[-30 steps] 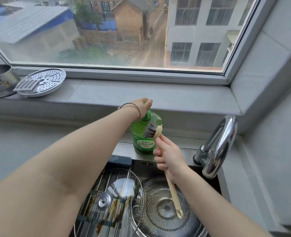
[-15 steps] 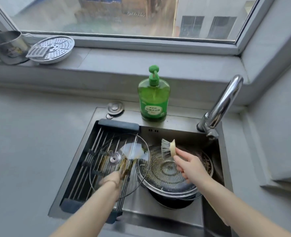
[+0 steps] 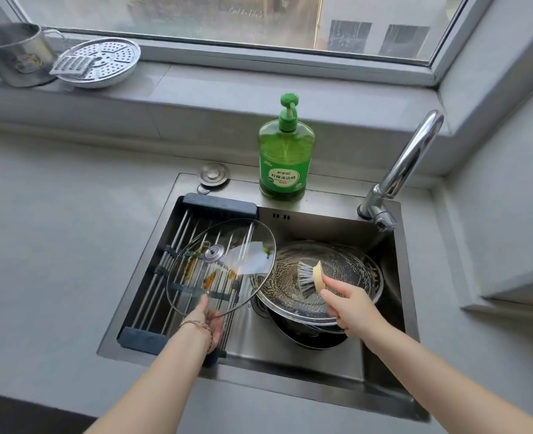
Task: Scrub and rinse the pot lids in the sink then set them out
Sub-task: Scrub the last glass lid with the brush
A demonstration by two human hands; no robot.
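Early stage, by look. Left hand (image 3: 207, 321) pinches lower rim of glass lid (image 3: 196, 277), tilted above sink rack (image 3: 171, 255), centre-left; brown streaks show on it. Right hand (image 3: 351, 303), fingers wrapped round dish brush (image 3: 309, 278), bristles on sudsy second lid (image 3: 280, 277) in sink (image 3: 290, 355), centre-right. Rinsing and setting out not yet done.
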